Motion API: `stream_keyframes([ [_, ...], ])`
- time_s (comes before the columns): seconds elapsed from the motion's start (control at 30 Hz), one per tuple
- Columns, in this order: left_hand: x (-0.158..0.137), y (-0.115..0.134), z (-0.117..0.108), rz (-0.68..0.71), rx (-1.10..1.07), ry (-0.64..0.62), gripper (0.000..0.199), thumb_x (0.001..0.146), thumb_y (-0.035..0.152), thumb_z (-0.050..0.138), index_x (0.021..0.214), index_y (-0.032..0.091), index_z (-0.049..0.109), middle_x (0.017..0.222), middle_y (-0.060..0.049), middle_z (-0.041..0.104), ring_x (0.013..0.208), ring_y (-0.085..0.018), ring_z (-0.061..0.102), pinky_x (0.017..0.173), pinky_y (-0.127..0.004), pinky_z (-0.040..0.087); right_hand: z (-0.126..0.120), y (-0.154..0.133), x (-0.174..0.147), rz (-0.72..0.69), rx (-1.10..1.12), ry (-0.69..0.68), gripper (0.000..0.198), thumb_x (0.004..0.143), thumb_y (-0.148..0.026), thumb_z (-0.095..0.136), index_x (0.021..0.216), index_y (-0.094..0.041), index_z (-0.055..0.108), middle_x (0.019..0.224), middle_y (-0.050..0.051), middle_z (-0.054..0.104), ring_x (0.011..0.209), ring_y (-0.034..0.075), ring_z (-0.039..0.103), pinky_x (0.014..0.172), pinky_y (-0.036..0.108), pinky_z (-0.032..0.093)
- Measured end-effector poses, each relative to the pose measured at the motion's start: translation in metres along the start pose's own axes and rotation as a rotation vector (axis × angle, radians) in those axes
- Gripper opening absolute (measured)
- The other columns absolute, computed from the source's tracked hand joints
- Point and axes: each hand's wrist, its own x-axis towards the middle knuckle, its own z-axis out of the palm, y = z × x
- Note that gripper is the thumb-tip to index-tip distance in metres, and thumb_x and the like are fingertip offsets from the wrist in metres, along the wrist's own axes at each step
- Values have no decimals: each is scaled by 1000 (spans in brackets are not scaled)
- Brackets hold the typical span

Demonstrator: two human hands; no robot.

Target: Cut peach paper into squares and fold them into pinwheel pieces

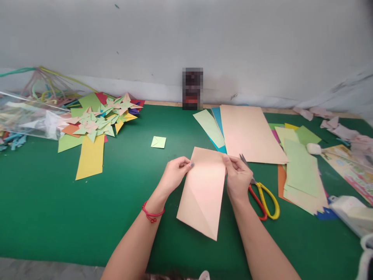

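A peach sheet of paper is held up between both hands, with a diagonal crease across its lower part. My left hand pinches its left edge near the top, thumb in front. On the opposite side, my right hand grips the upper right edge between thumb and fingers. Scissors with one red and one yellow handle lie just right of my right hand, which partly covers them. A small folded light-green paper square rests on the green table beyond my left hand.
Folded paper stars are heaped at the left over coloured sheets, beside a clear plastic container. Larger peach sheets lie at the back. Green paper strips are piled at the right, near a white device. A wall stands behind.
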Motion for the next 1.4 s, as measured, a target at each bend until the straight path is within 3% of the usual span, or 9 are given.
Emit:
stream_keyframes([
  [0.13,-2,1,1,45,65,10,19,81,31,46,72,17,54,64,2,51,59,-11,45,56,-21,32,0,1,1,5,-12,-6,25,71,-39,64,78,-15,65,50,-3,57,38,8,42,38,22,34],
  [0.37,-10,11,5,71,278,162,25,83,32,44,65,18,52,59,3,51,56,-11,43,52,-22,28,-1,1,1,-11,-18,-3,24,73,-38,62,80,-15,65,45,-5,53,35,8,41,36,22,33],
  [0.57,-7,7,4,43,213,112,20,79,33,52,68,17,59,64,1,58,60,-12,48,53,-22,31,-2,4,5,-22,20,76,24,70,-36,67,79,-14,67,68,4,67,55,14,57,54,27,45],
  [0.8,-6,3,9,44,18,34,19,80,35,51,81,17,59,83,-3,63,76,-16,58,66,-24,42,-3,0,5,-33,39,106,21,70,-34,67,78,-15,67,50,-3,57,42,9,45,43,22,36],
  [0.97,-5,3,9,-8,83,19,24,79,38,51,72,16,59,74,-2,62,69,-15,55,58,-22,37,-1,1,4,-30,42,108,23,69,-35,67,78,-14,66,59,1,63,47,11,51,47,24,40],
  [1.17,-5,3,7,24,128,58,21,81,33,48,70,17,56,68,1,57,63,-12,48,56,-21,33,0,-1,3,-29,26,61,23,73,-36,64,77,-14,65,41,-6,51,33,8,40,37,22,33],
  [1.4,-8,5,9,7,256,174,31,80,38,50,58,17,49,53,4,44,52,-9,36,48,-21,24,0,-2,3,-33,58,61,20,74,-33,64,77,-14,65,38,-7,48,30,8,39,34,22,29],
])
